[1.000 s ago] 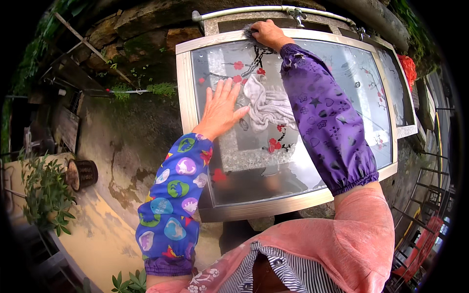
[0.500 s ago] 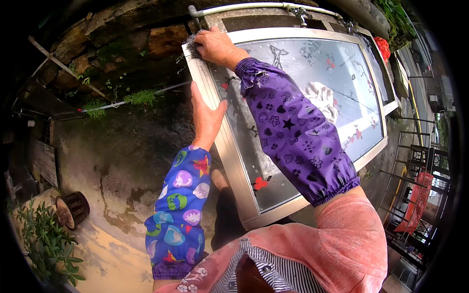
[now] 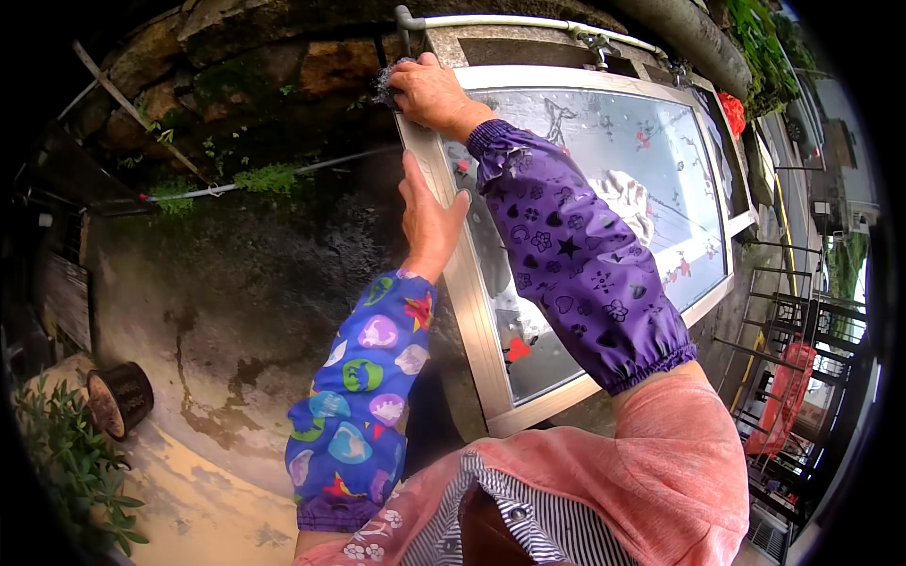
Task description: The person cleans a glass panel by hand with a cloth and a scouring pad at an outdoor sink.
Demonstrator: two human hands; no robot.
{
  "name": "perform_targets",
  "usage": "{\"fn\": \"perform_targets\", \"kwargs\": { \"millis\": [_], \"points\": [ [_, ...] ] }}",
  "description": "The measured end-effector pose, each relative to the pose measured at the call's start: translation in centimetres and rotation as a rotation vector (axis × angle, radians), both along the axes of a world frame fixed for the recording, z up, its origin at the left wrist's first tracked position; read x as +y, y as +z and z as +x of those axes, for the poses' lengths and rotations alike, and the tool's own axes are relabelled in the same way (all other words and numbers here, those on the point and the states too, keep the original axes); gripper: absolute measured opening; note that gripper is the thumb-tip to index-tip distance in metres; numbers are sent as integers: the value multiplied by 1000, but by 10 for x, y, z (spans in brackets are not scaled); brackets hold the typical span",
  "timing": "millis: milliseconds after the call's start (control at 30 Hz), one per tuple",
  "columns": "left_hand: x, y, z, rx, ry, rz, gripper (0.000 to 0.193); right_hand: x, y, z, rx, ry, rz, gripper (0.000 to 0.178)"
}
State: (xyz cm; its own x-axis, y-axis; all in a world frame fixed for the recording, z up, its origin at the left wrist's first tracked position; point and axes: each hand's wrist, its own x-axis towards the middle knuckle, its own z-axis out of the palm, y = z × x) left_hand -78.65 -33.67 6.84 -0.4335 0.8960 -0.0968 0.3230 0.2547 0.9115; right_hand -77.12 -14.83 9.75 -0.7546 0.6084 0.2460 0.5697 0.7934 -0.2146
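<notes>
A window panel [image 3: 464,283] with a pale frame and glass patterned with red flowers lies tilted before me. My right hand [image 3: 436,96], in a purple sleeve cover, presses a grey scouring pad [image 3: 385,85] against the panel's far left corner. Along the left side of the frame, my left hand [image 3: 429,222], in a blue patterned sleeve cover, grips the edge, thumb over the top face and fingers along the outer side. A crumpled white cloth [image 3: 625,203] lies on the glass. My right forearm hides part of the pane.
Behind the panel is a concrete basin [image 3: 453,45] with a pipe [image 3: 528,21] and a metal tap [image 3: 598,47]. A stone wall [image 3: 236,38] stands at the far left, a potted plant [image 3: 121,401] at the lower left. To the right are black railings [image 3: 783,349].
The whole view has shifted, so the panel appears farther right. The scouring pad in my right hand has slid slightly outward over the corner edge. My left hand keeps its place on the frame.
</notes>
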Motion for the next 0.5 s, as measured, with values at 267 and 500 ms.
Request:
{"fn": "perform_targets", "kwargs": {
  "millis": [267, 500],
  "points": [
    [1, 8, 10, -41, -41, -3, 101, 94, 16, 162, -240, -600, -46, 31],
    [-5, 3, -1, 25, -48, -43, 101, 25, 3, 18, -101, -178, -63, 31]
  ]
}}
